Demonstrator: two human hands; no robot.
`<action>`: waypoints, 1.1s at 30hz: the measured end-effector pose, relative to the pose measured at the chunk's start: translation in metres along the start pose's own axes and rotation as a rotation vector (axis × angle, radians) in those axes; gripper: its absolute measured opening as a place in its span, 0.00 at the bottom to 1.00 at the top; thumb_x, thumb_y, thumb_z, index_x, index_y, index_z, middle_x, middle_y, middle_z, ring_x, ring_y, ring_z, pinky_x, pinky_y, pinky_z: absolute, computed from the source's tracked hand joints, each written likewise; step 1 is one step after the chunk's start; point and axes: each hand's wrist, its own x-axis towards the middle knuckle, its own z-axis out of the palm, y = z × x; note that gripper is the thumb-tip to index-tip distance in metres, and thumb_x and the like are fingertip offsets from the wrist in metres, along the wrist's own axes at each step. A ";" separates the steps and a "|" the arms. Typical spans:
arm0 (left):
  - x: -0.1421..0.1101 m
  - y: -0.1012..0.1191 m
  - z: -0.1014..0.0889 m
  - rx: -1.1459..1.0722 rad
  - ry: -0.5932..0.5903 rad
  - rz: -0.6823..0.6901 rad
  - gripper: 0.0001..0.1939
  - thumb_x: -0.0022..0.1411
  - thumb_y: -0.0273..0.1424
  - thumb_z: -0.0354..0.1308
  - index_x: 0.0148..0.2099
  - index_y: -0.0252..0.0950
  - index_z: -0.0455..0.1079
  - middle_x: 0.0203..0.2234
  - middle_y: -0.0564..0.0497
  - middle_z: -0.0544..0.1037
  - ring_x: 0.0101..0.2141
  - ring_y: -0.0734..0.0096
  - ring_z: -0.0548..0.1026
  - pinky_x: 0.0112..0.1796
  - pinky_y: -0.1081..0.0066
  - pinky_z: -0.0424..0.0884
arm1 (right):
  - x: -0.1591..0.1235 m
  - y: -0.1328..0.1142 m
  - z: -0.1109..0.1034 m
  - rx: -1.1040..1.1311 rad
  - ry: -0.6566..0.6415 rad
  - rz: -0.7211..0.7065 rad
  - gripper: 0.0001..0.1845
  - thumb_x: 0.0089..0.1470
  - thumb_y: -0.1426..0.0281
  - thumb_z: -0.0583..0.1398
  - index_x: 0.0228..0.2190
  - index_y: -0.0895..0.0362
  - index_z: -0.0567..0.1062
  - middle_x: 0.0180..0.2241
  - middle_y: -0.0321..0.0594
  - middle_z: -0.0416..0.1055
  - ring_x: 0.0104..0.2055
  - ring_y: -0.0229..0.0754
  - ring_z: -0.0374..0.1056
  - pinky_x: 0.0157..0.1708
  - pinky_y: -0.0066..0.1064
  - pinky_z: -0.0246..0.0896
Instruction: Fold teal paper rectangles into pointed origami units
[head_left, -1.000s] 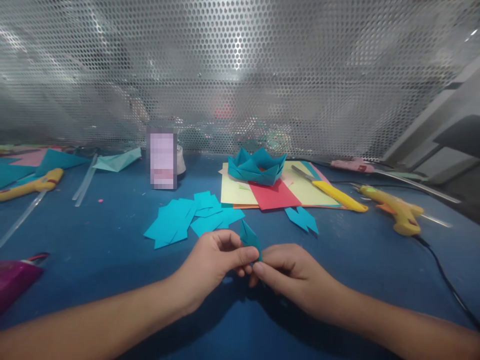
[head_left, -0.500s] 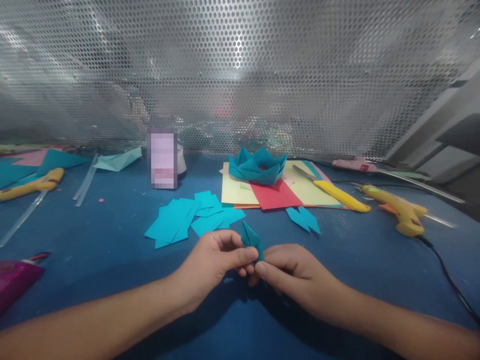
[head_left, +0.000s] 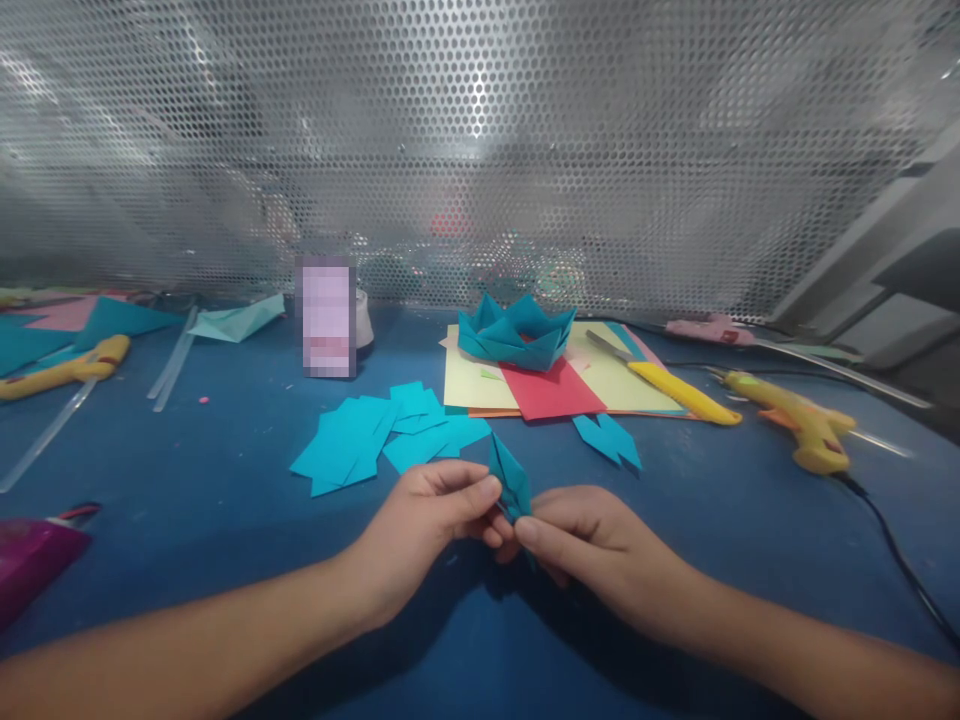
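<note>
A small folded piece of teal paper with a pointed top is held above the blue table. My left hand pinches its left side between thumb and fingers. Lower down, my right hand grips its bottom right edge, thumb in front. The fingertips hide the paper's lower part. Just beyond my left hand lies a loose pile of bright blue paper pieces. Past my right hand are folded blue paper pieces with pointed ends.
A teal folded-paper ring rests on coloured sheets with red paper. A yellow utility knife lies there, blade out. Yellow glue guns lie at both sides. A phone-like object stands before the perforated metal panel.
The folded paper has shifted slightly right and up, showing more of its front. My left thumb has drawn back a little to the left; both hands still hold the paper.
</note>
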 end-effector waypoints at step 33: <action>-0.002 0.004 0.005 0.211 0.051 -0.018 0.20 0.49 0.41 0.68 0.26 0.34 0.62 0.18 0.55 0.71 0.21 0.77 0.67 0.27 0.74 0.63 | 0.002 0.001 0.001 -0.159 0.024 -0.041 0.31 0.61 0.51 0.49 0.22 0.60 0.75 0.16 0.32 0.58 0.19 0.32 0.55 0.21 0.24 0.49</action>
